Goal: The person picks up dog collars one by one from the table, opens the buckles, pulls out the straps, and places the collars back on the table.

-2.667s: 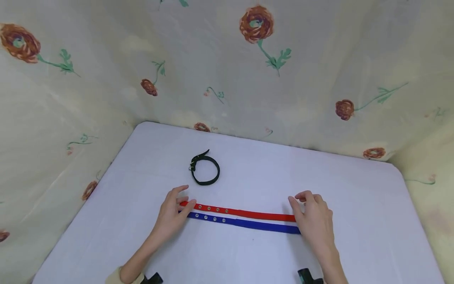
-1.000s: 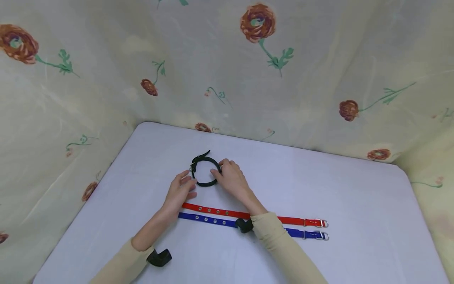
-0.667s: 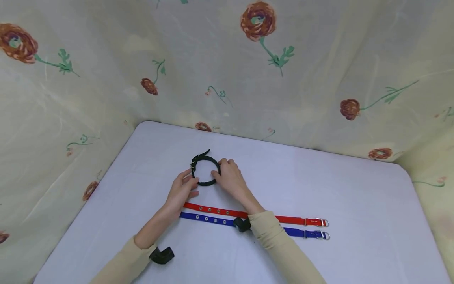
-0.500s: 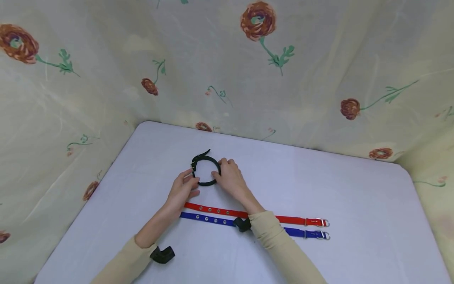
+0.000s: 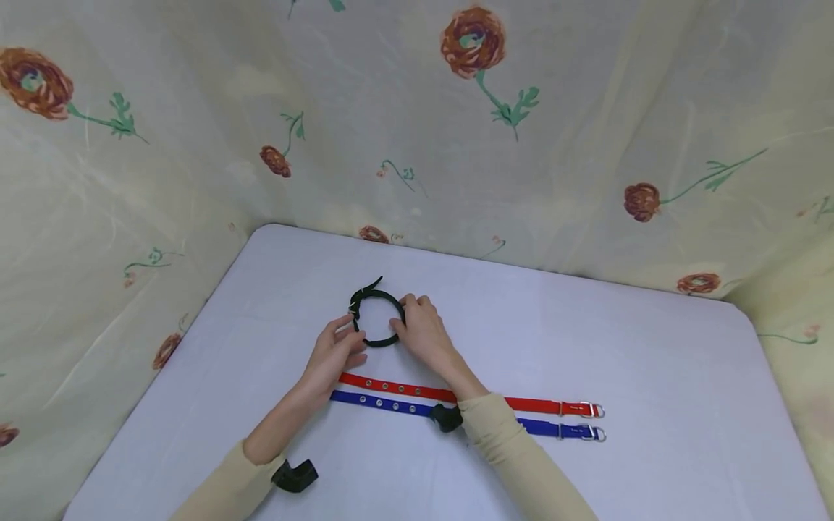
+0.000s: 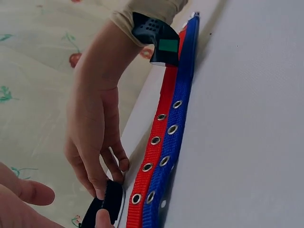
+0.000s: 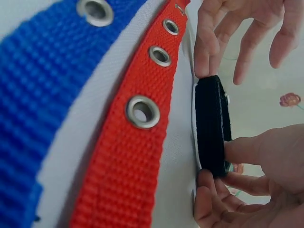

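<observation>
A black collar (image 5: 386,342), buckled into a ring, stands on its edge on the white table. My right hand (image 5: 426,333) pinches its right side, thumb inside the ring and fingers outside. My left hand (image 5: 329,358) touches the lower left side with fairly straight fingertips, near the metal buckle (image 5: 353,307). In the right wrist view the black band (image 7: 211,126) stands between both hands. Nearer to me lie a red collar (image 5: 534,404) and a blue collar (image 5: 547,428), laid out straight and side by side. My right forearm hides their middles.
The white table (image 5: 651,347) reaches back to a flower-patterned curtain (image 5: 560,166). Dark wrist cameras (image 5: 295,475) sit on both wrists, the right one over the blue collar. Metal rings and buckles (image 5: 591,409) mark the right ends of the flat collars.
Both hands have left the ends of the red and blue collars and come to the black collar. Over the last half second the black ring has shifted slightly toward me.
</observation>
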Tool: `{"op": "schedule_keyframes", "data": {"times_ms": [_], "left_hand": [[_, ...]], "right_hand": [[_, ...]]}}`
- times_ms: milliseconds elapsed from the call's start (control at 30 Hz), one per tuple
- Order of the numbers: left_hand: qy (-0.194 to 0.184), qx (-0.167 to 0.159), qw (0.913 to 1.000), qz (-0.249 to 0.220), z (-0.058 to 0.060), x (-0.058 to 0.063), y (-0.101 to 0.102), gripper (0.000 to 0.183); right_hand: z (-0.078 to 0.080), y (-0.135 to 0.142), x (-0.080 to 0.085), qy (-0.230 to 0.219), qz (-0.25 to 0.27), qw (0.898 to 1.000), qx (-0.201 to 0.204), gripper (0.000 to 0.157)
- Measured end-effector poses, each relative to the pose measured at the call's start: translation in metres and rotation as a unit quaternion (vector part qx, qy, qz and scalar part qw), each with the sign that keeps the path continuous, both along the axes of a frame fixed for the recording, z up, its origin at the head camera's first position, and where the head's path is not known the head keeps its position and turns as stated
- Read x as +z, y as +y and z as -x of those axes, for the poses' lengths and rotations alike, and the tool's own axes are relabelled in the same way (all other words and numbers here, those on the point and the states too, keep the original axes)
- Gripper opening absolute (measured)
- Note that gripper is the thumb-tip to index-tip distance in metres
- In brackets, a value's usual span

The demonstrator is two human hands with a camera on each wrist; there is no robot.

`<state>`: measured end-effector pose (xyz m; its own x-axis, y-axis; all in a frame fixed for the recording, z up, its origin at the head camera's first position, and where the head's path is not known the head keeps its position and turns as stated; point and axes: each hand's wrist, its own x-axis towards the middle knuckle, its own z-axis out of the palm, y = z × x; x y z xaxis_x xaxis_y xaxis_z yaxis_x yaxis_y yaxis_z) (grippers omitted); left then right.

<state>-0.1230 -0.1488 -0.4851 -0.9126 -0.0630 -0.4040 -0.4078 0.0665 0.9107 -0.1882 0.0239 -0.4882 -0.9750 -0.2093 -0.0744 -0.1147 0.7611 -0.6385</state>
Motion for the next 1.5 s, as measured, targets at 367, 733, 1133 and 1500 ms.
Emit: {"op": "schedule_keyframes", "data": {"times_ms": [367, 733, 1133, 1500], "left_hand": [[0.017, -0.008, 0.9996, -0.019, -0.013, 0.005, 0.003, 0.066], [0.013, -0.009, 0.9982, -0.057, -0.025, 0.008, 0.005, 0.071], [0.022, -0.026, 0.9964, -0.078, -0.038, 0.009, 0.007, 0.073], [0.024, -0.045, 0.995, -0.086, -0.048, 0.007, 0.007, 0.061]], "right_hand": [[-0.014, 0.006, 0.009, 0.026, -0.008, 1.0, -0.001, 0.038], [-0.033, 0.022, 0.01, 0.061, 0.009, 0.998, 0.017, 0.038], [-0.054, 0.031, 0.026, 0.083, 0.014, 0.996, 0.03, 0.042], [-0.07, 0.043, 0.032, 0.07, 0.021, 0.997, 0.037, 0.047]]}}
